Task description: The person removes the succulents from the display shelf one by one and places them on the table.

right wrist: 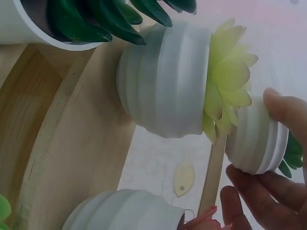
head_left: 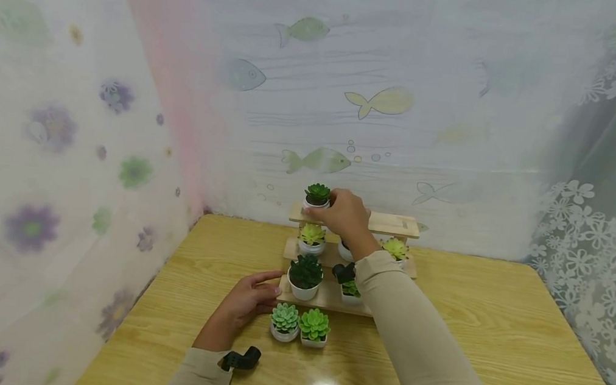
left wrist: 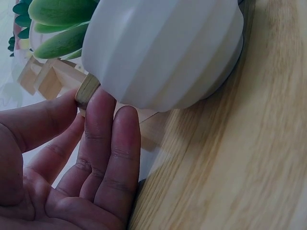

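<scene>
My right hand [head_left: 347,216] grips a white round pot with a dark green succulent [head_left: 317,193] at the left end of the top step of a three-step wooden plant stand [head_left: 396,223]. In the right wrist view, thumb and fingers lie on opposite sides of that pot [right wrist: 256,139]. At the stand's lower left corner, my left hand [head_left: 245,300] pinches the end of the bottom board [left wrist: 88,90] between thumb and fingers. Close by that hand, a ribbed white pot with a pale green succulent [head_left: 284,320] sits on the table.
Beside it is a square pot with a bright green succulent [head_left: 314,326]. The bottom step bears a large dark green plant [head_left: 305,275] and another pot [head_left: 352,293], partly hidden. Yellow-green succulents [head_left: 312,236] stand on the middle step. A patterned curtain [head_left: 379,131] hangs behind the table [head_left: 473,317].
</scene>
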Tool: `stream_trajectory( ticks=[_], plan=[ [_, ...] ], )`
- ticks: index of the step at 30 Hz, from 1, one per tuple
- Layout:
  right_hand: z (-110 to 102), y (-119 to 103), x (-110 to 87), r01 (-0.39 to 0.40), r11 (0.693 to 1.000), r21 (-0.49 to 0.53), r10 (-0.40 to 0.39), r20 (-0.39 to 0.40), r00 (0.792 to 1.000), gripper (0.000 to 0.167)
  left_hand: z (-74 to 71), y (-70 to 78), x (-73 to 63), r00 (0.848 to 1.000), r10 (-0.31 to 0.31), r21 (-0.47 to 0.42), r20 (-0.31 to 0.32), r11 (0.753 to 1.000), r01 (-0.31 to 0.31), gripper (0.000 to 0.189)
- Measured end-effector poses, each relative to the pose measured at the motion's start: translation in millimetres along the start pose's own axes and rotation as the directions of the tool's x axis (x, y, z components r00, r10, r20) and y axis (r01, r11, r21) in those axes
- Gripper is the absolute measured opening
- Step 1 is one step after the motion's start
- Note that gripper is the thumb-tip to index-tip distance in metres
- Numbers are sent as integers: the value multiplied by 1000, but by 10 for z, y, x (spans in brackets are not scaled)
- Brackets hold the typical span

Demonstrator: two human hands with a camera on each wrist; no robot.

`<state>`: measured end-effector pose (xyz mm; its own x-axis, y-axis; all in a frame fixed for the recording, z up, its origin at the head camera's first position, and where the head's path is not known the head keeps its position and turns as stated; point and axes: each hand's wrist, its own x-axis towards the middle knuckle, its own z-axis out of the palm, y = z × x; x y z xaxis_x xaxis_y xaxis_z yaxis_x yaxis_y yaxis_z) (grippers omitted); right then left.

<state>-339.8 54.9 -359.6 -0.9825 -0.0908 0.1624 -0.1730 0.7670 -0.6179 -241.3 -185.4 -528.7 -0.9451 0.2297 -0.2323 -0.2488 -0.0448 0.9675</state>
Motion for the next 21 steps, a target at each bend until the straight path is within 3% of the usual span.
stream_trajectory(
  ticks=[11,21],
  plan=[
    [-128,86,-131,79,997,-9,-79,-73,994,45,37,-43,17,1000,7,-22,19,1000,-7,54],
    [-236,109,-233,106,994,2,-105,-61,993,57,21,20,-17,1000,6,0,-1,1000,-6,54]
  ],
)
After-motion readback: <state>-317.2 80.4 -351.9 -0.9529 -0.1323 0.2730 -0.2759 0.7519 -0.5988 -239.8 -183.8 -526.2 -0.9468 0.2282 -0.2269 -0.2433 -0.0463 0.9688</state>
